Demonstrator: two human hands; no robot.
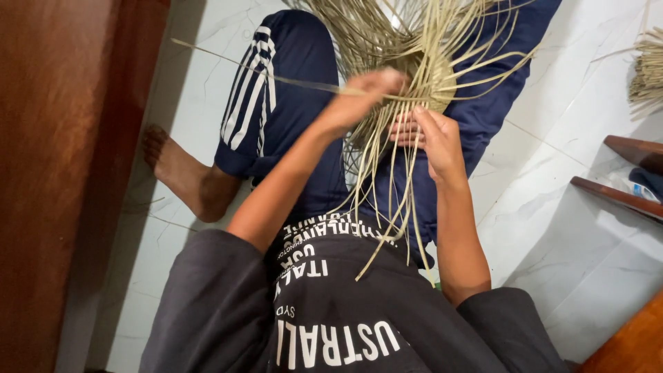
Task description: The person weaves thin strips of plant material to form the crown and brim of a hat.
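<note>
A partly woven piece of pale straw-coloured strips (428, 76) rests over my lap, with several loose ends fanning out above and hanging down toward my shirt. My left hand (366, 93) is closed on a long thin strip (276, 77) that runs off to the left. Just to its right, my right hand (431, 138) pinches the woven centre from below, fingers pressed against the strips. The two hands nearly touch. I sit with navy striped shorts (276, 103) and a bare foot (176, 166) stretched out on the floor.
White marble-pattern floor tiles (566, 228) lie all around. A dark wooden panel (55, 173) stands along the left. Brown wooden furniture edges (621, 193) sit at the right, and another bundle of straw strips (649, 69) lies at the upper right.
</note>
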